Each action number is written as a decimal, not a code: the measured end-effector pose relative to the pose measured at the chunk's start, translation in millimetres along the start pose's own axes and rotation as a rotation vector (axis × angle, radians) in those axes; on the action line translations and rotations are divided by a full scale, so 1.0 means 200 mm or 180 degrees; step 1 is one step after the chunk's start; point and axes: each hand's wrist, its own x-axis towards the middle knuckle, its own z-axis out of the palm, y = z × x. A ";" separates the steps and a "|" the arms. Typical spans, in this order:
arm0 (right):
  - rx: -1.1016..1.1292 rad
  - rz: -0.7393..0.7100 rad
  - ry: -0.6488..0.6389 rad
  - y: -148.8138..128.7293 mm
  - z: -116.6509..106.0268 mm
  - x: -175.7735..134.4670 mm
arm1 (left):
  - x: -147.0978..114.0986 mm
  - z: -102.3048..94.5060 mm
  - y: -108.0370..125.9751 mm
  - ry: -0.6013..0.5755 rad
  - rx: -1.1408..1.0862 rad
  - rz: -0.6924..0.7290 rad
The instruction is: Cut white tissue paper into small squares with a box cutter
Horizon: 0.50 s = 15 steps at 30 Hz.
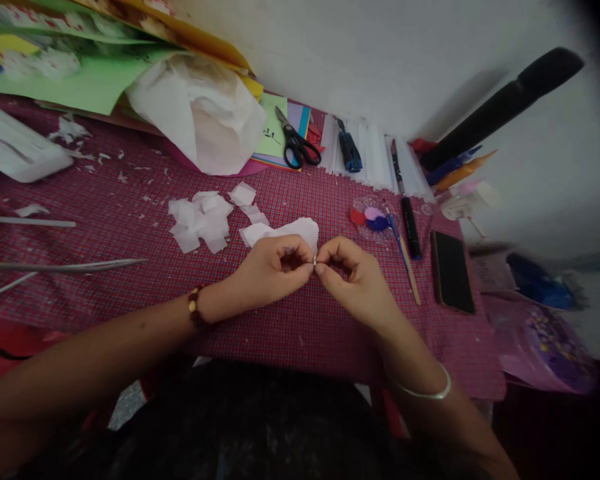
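Both hands at work near the centre of the frame, over the checked tablecloth [290, 333]. Left hand [283, 267]: thumb and forefinger pinched at the tips, on the left end of a small white piece [315, 261]. Right hand [353, 273]: same pinch, on its right end; remaining fingers of both curled inward. The piece sits between the two pinches, apparently off the cloth; too small to tell whether it is paper or something else. Just beyond the left hand lies a white paper sheet [307, 230]; a cluster of paper squares [200, 217] lies left of centre. Right of centre: paint blobs [377, 223], paintbrush [409, 267] and black marker [411, 227], all apart from the hands. Scissors [295, 140] upper centre, phone [453, 272] at right. Step in hand, as judged: fine shaping, perhaps twisting or rolling, by fingertips. Next move would seem to call for light, even pressure from both pinches, neither end slipping or tearing
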 end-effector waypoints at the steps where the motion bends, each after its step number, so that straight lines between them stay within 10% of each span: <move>1: -0.0029 0.0020 -0.0006 0.00 0.00 0.00 | 0.00 0.00 0.00 -0.0010 0.0059 0.0036; 15: -0.0016 0.0027 -0.0052 0.03 0.01 0.00 | 0.01 -0.01 0.01 -0.0220 -0.0440 -0.0674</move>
